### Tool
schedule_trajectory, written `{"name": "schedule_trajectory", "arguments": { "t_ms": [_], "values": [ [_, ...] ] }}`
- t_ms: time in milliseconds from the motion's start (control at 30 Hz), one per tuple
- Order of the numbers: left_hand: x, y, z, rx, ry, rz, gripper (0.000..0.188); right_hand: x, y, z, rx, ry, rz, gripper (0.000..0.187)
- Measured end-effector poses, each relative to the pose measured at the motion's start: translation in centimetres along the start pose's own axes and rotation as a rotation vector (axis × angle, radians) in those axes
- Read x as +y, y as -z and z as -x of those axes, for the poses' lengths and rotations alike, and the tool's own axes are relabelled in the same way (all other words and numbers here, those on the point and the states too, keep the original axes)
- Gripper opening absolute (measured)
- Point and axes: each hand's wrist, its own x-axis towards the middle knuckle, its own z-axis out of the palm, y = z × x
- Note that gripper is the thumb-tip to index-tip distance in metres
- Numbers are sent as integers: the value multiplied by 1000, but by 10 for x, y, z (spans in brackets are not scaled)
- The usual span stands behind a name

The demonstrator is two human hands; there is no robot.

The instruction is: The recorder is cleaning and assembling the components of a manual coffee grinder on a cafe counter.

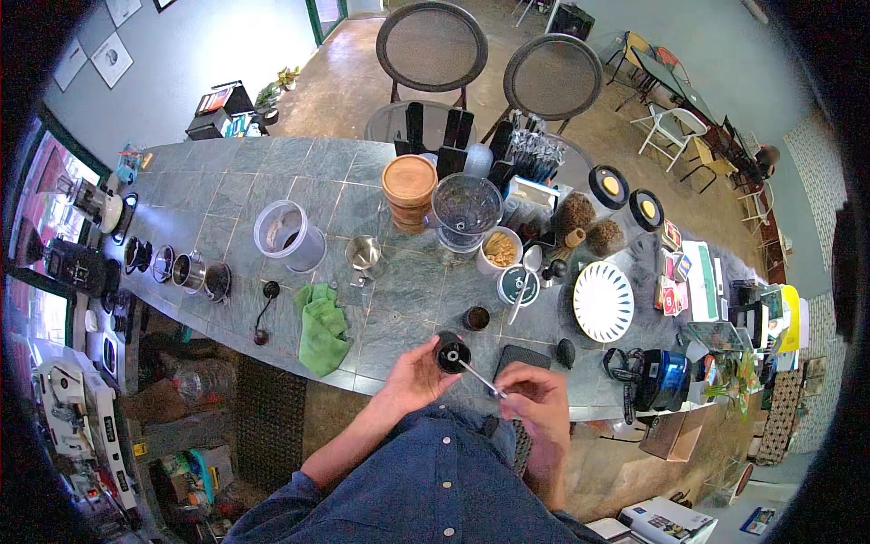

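My left hand [417, 376] is wrapped round a black hand coffee grinder [451, 354] and holds it over the counter's near edge. Its round top faces up, with a small light-coloured hub in the middle. In my right hand [536, 397] is a slim silver metal rod [480, 376], pinched at its lower end. The rod's other end lies over the grinder's rim; whether it is attached I cannot tell. Just beyond the grinder stands a small dark cup [476, 317]. A flat black pad-like thing [523, 358] lies beyond my right hand, partly covered by it.
On the tiled counter [362, 308] lie a green cloth [322, 328] and a black-ended scoop [265, 313]. Behind stand a clear plastic tub [290, 238], a steel pitcher [364, 254] and stacked wooden lids [410, 186]. A white slatted bowl [603, 302] sits to the right.
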Motion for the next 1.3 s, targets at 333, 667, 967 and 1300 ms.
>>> {"name": "schedule_trajectory", "arguments": {
  "t_ms": [333,667,967,1300],
  "values": [
    [-8,-15,10,-54,-7,-19,45,10,-4,-5,55,-158,134,20],
    [-13,-30,20,43,-152,-159,37,0,-15,-5,36,-177,288,19],
    [-3,-21,22,60,-142,-182,28,1,-8,-16,-81,-187,497,22],
    [-4,-32,29,66,-213,-294,30,20,-26,-19,100,-169,655,23]
  ]
}}
